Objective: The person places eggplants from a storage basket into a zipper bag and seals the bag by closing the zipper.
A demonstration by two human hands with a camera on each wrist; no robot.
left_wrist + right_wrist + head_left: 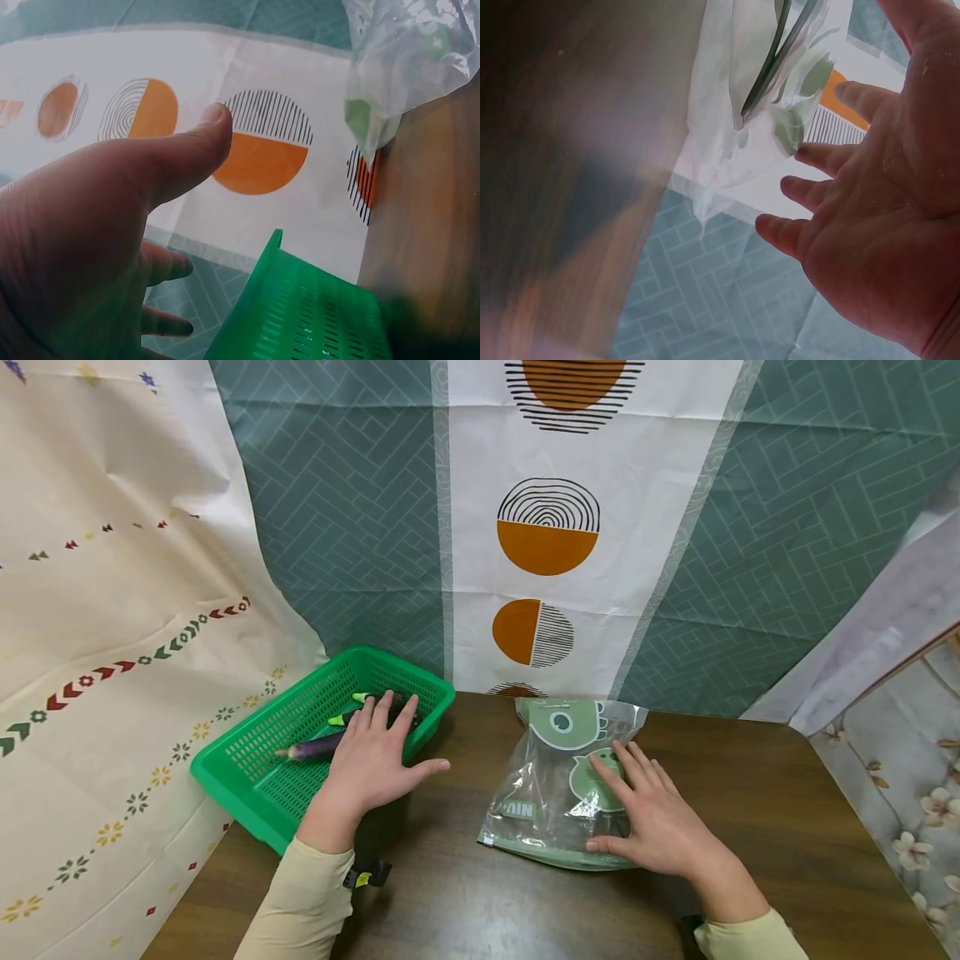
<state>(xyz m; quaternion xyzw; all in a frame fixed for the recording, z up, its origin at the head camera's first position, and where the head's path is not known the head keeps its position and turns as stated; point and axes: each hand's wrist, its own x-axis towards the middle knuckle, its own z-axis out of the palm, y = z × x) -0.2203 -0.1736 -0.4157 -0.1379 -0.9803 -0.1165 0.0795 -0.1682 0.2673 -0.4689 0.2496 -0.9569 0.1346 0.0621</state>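
Observation:
My left hand (371, 768) is held over the right side of a green plastic basket (247, 793), fingers straight and thumb stretched out. In the basket lies a purple eggplant (318, 747) with a pale stem. Beside it are dark pieces with light green ends (337, 720), partly hidden by the fingers. A clear zip bag (540, 789) with green cartoon prints lies on the table. Over its right part my right hand (660, 822) spreads its fingers, palm down, holding nothing. In the right wrist view, the fingertips (772, 225) show close to the bag.
The brown wooden table (450, 902) carries the basket at left and the bag at centre right. A patterned cloth (360, 527) hangs right behind them. Another printed cloth (112, 693) borders the left, and a floral one (900, 793) the right.

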